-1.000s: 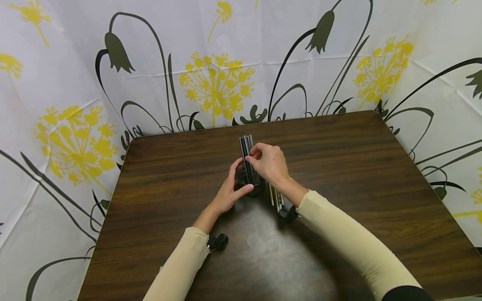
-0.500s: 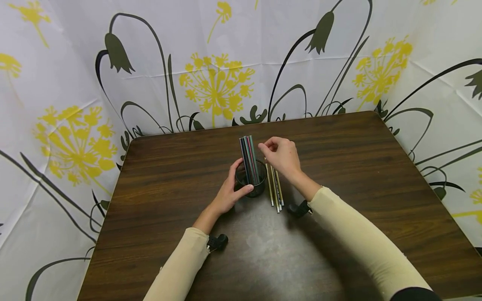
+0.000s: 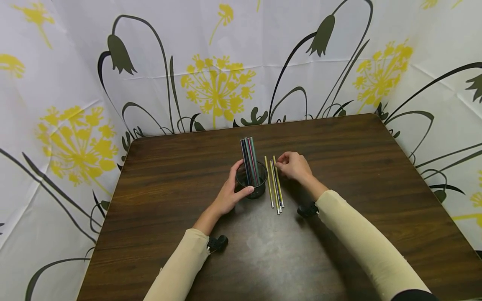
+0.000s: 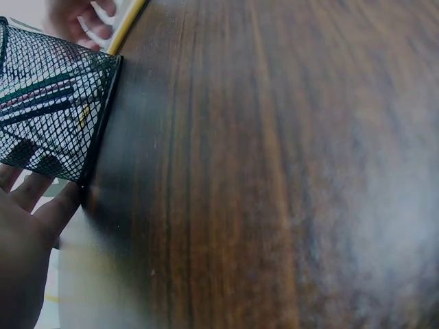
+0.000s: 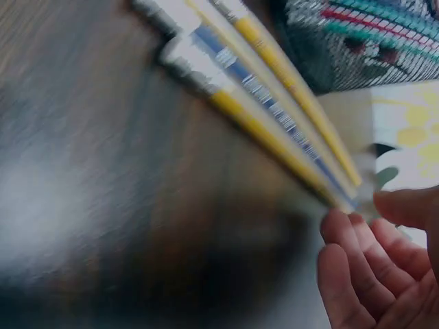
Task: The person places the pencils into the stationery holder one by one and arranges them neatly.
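Observation:
My left hand [image 3: 227,193] holds a dark mesh pencil cup [image 3: 258,193] from its left side, thumb near and fingers on the far side. The left wrist view shows the cup's black mesh wall [image 4: 48,103] with fingers against it. Several dark and coloured pencils [image 3: 249,161] stand in the cup, leaning a little left. Right of it, several yellow and patterned pencils [image 3: 278,184] lie side by side on the table. My right hand [image 3: 297,167] is at their far ends. In the right wrist view, its thumb and fingers [image 5: 336,226] are apart, with pencil ends right at the fingertips.
The brown wood-grain table [image 3: 169,175] reaches back to a white curtain [image 3: 260,83] printed with yellow and grey-green flowers. A small black wrist camera [image 3: 218,242] sits by the left wrist, another [image 3: 307,210] by the right.
My right hand has moved from the pencils in the cup over to the right and down to the pencils on the table. My left hand still holds the cup in the same place.

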Demonstrator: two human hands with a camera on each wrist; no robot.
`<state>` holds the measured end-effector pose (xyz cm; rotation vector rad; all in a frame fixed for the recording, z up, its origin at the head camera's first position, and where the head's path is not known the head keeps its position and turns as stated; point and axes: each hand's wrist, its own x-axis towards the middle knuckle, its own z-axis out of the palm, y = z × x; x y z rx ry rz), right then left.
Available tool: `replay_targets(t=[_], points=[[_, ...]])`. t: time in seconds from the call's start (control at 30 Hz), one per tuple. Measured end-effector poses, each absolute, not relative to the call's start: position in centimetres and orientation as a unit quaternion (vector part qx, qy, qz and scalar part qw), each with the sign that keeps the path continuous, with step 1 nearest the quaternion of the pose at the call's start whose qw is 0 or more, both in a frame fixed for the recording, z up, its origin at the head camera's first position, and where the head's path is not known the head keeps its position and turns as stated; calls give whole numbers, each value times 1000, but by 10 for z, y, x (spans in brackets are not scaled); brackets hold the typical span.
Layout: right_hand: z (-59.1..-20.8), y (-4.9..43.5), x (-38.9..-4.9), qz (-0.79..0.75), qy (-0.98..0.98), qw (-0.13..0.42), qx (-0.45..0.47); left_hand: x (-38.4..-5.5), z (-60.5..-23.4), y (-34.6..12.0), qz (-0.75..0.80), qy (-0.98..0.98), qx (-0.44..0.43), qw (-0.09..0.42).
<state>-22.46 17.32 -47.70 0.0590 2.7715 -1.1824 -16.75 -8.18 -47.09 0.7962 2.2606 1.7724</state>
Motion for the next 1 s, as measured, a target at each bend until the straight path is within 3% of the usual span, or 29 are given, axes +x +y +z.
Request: replay_targets(t=[0.13,1.0], points=[[-489,180,-225,-398,912,99,21,-168,-472,-82,597,752,267,83],[-478,174,-224,-265,952,136,67,-166,-468,-82,587,761,260,90]])
